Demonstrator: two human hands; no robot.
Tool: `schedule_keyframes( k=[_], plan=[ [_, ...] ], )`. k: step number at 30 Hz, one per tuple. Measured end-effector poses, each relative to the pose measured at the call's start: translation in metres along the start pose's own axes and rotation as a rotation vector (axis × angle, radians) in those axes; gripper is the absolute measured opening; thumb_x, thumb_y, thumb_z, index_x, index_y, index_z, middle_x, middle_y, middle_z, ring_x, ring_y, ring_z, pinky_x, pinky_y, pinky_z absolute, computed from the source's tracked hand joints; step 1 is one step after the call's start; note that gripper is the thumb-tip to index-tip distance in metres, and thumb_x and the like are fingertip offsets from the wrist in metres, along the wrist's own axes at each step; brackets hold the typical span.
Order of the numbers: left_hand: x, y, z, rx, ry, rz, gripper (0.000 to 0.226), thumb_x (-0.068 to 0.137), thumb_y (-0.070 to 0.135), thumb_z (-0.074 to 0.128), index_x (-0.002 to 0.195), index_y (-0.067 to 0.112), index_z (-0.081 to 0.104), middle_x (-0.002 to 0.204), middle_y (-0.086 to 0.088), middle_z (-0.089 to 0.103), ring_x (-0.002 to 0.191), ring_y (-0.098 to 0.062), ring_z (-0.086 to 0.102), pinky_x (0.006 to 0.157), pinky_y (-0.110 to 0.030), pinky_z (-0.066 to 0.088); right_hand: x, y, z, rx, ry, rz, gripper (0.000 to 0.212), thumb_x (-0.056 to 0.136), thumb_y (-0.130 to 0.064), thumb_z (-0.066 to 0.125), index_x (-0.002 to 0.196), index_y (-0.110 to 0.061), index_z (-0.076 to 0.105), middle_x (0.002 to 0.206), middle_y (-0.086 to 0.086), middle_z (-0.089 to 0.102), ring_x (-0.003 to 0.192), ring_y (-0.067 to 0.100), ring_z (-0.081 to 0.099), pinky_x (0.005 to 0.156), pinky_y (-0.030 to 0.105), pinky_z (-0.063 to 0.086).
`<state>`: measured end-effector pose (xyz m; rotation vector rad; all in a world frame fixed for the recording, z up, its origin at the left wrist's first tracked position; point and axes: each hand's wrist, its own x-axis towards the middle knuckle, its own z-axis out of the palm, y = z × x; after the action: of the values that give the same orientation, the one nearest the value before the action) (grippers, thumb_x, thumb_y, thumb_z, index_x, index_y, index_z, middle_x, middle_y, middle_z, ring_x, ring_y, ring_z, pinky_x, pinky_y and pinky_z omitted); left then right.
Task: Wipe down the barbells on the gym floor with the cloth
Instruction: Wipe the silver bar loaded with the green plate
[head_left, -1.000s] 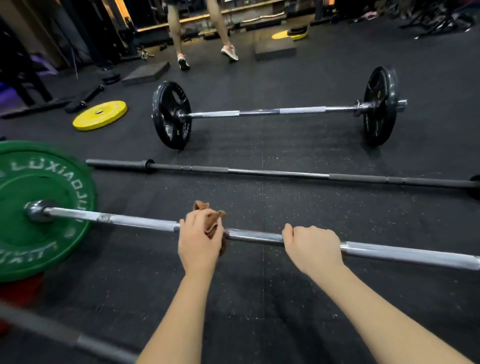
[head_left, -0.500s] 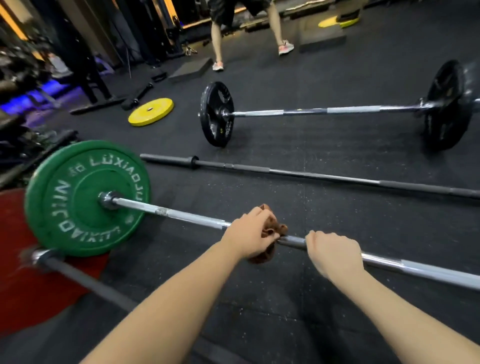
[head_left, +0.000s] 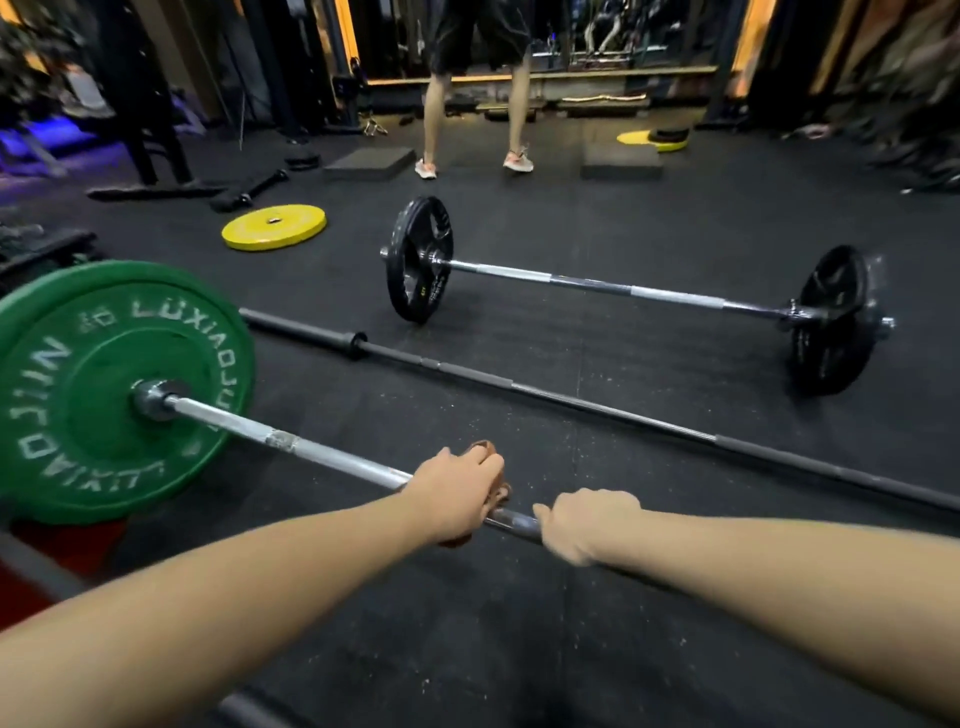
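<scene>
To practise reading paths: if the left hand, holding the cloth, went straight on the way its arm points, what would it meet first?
Probably the black bare bar on the floor beyond the silver barbell; the left hand might pass above it, depth is unclear.

Dim gym, warm orange glow at back, blue at left; edges blurred w/ wide-angle warp.

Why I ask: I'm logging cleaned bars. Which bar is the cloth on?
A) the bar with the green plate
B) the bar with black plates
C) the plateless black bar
A: the left hand wraps the brown cloth around the silver bar carrying the green plate.
</scene>
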<state>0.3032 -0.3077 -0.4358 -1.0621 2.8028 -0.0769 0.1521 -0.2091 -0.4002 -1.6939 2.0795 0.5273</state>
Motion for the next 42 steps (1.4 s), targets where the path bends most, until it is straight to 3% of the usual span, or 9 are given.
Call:
schedule_keyframes(
  k=[5,9,13,16,21,27,32,37,42],
  plan=[
    [-0.010,-0.021,0.039,-0.322,0.405,-0.048,0.020,0.096,0.044,0.057,0.109,0.029,0.059,0.114,0.010,0.059,0.086,-0.023,0.062,0.076,-0.035,0.051,0.049,-0.047,0.015,0.061,0.184,-0.064,0.033,0.105,-0.031,0.035,0.120,-0.017,0.061,0.123,0.008,0.066,0.111,0.037,0.064,0.085,0.041,0.048],
    [-0.028,-0.072,0.072,-0.332,0.609,-0.026,0.017,0.094,0.041,0.063,0.106,0.029,0.062,0.110,0.013,0.061,0.089,-0.020,0.057,0.087,-0.034,0.051,0.058,-0.048,0.035,-0.108,0.340,-0.141,0.016,0.099,-0.011,0.041,0.111,-0.018,0.049,0.103,0.006,0.066,0.091,0.038,0.065,0.069,0.042,0.048],
    [-0.023,-0.110,0.070,-0.412,0.572,-0.354,0.021,0.092,0.049,0.060,0.102,0.031,0.061,0.102,0.013,0.059,0.093,-0.019,0.057,0.070,-0.035,0.051,0.061,-0.050,0.033,-0.029,0.323,-0.151,0.018,0.091,0.002,0.043,0.098,-0.014,0.041,0.091,0.005,0.058,0.077,0.035,0.051,0.064,0.038,0.043],
    [-0.018,-0.100,0.065,-0.407,0.526,-0.413,0.018,0.092,0.041,0.067,0.101,0.026,0.063,0.105,0.008,0.060,0.091,-0.024,0.059,0.078,-0.038,0.050,0.062,-0.049,0.033,0.032,0.330,-0.148,0.016,0.091,0.002,0.041,0.094,-0.014,0.042,0.084,0.003,0.055,0.074,0.034,0.052,0.064,0.037,0.044],
    [-0.023,-0.055,0.058,-0.393,0.568,-0.277,0.021,0.096,0.041,0.056,0.098,0.023,0.066,0.104,0.007,0.063,0.083,-0.023,0.062,0.102,-0.049,0.043,0.060,-0.049,0.031,0.044,0.337,-0.147,0.012,0.097,-0.006,0.037,0.098,-0.014,0.046,0.095,0.006,0.061,0.079,0.035,0.053,0.069,0.040,0.047],
    [-0.037,-0.098,0.059,-0.283,0.593,-0.029,0.015,0.094,0.037,0.059,0.103,0.026,0.064,0.107,0.008,0.063,0.083,-0.021,0.049,0.083,-0.039,0.050,0.061,-0.047,0.033,-0.045,0.350,-0.175,0.011,0.093,-0.003,0.041,0.092,-0.014,0.042,0.079,0.001,0.047,0.074,0.033,0.053,0.061,0.038,0.042],
    [-0.039,-0.158,0.064,-0.429,0.491,-0.453,0.017,0.097,0.039,0.060,0.108,0.026,0.062,0.110,0.004,0.059,0.093,-0.030,0.060,0.081,-0.040,0.050,0.062,-0.045,0.039,-0.095,0.344,-0.187,0.017,0.089,0.004,0.043,0.092,-0.012,0.038,0.073,0.001,0.039,0.074,0.034,0.051,0.060,0.039,0.040],
    [-0.032,-0.121,0.058,-0.440,0.455,-0.373,0.019,0.090,0.026,0.067,0.107,0.019,0.064,0.117,0.002,0.059,0.099,-0.035,0.058,0.092,-0.052,0.051,0.068,-0.045,0.033,-0.055,0.314,-0.191,0.013,0.094,-0.002,0.040,0.093,-0.015,0.038,0.077,0.000,0.040,0.079,0.033,0.051,0.066,0.039,0.042],
    [-0.040,-0.068,0.065,-0.473,0.553,-0.204,0.017,0.092,0.032,0.063,0.106,0.024,0.059,0.111,0.011,0.055,0.094,-0.020,0.053,0.086,-0.043,0.051,0.061,-0.055,0.032,0.064,0.364,-0.099,0.013,0.098,-0.009,0.040,0.098,-0.017,0.049,0.090,0.003,0.054,0.080,0.035,0.058,0.077,0.041,0.053]
  ],
)
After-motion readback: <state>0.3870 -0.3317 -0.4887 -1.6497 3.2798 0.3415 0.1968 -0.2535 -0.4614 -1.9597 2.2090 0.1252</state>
